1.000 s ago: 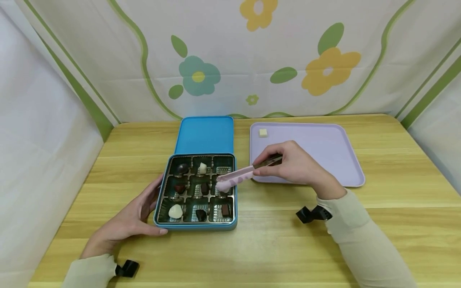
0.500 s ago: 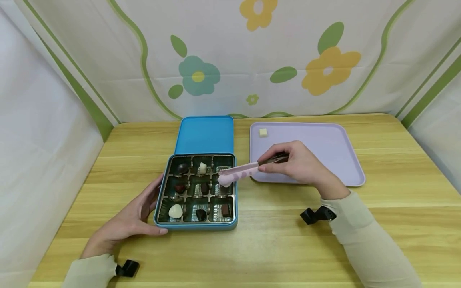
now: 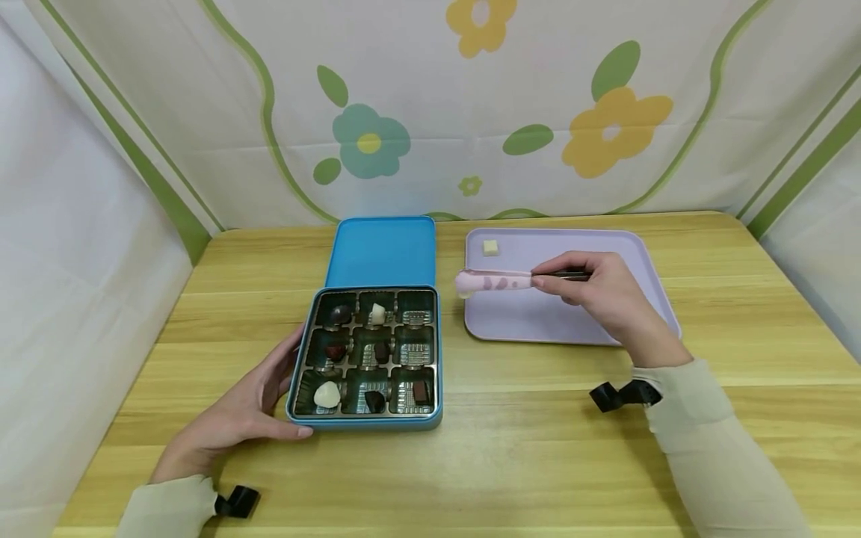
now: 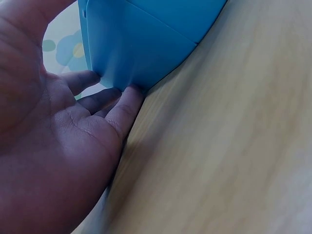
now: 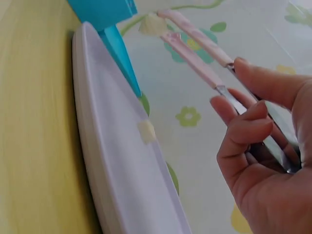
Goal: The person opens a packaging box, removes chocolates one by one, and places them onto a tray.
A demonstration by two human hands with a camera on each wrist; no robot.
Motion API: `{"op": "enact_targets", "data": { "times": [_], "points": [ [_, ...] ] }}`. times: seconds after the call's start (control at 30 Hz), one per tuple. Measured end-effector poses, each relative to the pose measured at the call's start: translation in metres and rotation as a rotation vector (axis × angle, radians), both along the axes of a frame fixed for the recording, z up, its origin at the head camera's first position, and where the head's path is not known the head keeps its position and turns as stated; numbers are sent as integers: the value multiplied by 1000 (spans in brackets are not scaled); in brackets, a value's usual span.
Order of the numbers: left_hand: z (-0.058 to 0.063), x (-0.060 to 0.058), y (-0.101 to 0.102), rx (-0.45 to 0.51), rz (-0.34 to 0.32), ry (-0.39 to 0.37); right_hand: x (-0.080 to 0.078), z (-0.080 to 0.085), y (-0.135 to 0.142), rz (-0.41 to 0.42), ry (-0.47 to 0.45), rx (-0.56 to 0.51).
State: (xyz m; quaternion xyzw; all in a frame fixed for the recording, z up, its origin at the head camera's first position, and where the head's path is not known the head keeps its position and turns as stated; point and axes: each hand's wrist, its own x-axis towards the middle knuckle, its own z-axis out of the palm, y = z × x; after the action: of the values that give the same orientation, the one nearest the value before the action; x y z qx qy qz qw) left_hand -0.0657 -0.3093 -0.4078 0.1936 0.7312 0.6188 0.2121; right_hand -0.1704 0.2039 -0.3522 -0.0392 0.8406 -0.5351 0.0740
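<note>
With its fingertips against the left side and its thumb along the front corner, my left hand [image 3: 249, 418] steadies a blue tin [image 3: 377, 425] of chocolates in a divided insert. Dark and white chocolates sit in several compartments; the upper and middle ones on the right show bare ridged floors. My right hand [image 3: 605, 291] grips metal-handled tongs [image 3: 501, 282] with pink paw-shaped tips. In the right wrist view a cream-coloured chocolate [image 5: 152, 25] is pinched at those tips. The tongs reach over the left edge of a lilac tray [image 3: 521, 317], where a white chocolate square [image 3: 490, 247] lies.
The tin's blue lid [image 3: 383, 250] lies flat behind the tin. Wooden tabletop [image 3: 511, 441] stretches in front. Behind the table hangs a white cloth [image 3: 437, 82] printed with flowers.
The tongs have lifted out of the tin's middle right compartment with the cream chocolate and moved right and back to the tray's left edge. My left hand has stayed at the tin.
</note>
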Motion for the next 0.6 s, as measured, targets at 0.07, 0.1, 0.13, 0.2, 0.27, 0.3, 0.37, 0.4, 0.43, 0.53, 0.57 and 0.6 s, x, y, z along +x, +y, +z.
{"op": "enact_targets", "data": {
  "times": [0.07, 0.1, 0.13, 0.2, 0.27, 0.3, 0.37, 0.4, 0.43, 0.53, 0.57, 0.6],
  "points": [
    [0, 0, 0, 3, -2, -1, -3, -3, 6, -30, -18, 10],
    [0, 0, 0, 4, -4, 0, -4, -4, 8, -43, -25, 18],
    [0, 0, 0, 4, -8, 6, -6, -6, 10, -54, -32, 29],
    [0, 0, 0, 0, -12, 13, -8, -9, 12, -78, -49, 50],
    [-1, 1, 0, 2, -15, 14, -11, -12, 14, -106, -68, 67],
    [-1, 1, 0, 4, -17, 14, -12, -13, 15, -118, -79, 68],
    [-1, 1, -1, 10, -14, 5, -14, -16, 17, -138, -98, 66],
    [-1, 1, -1, 14, -12, -2, -15, -17, 17, -146, -106, 62],
    [-1, 1, -1, 16, -11, -4, -15, -18, 18, -152, -112, 56],
    [-1, 1, -1, 15, -12, -6, -17, -20, 20, -168, -116, 56],
    [-1, 1, -1, 15, -14, -3, -17, -21, 20, -174, -116, 57],
    [-2, 0, -1, 15, -15, -1, -18, -22, 21, -181, -114, 59]
  ]
}}
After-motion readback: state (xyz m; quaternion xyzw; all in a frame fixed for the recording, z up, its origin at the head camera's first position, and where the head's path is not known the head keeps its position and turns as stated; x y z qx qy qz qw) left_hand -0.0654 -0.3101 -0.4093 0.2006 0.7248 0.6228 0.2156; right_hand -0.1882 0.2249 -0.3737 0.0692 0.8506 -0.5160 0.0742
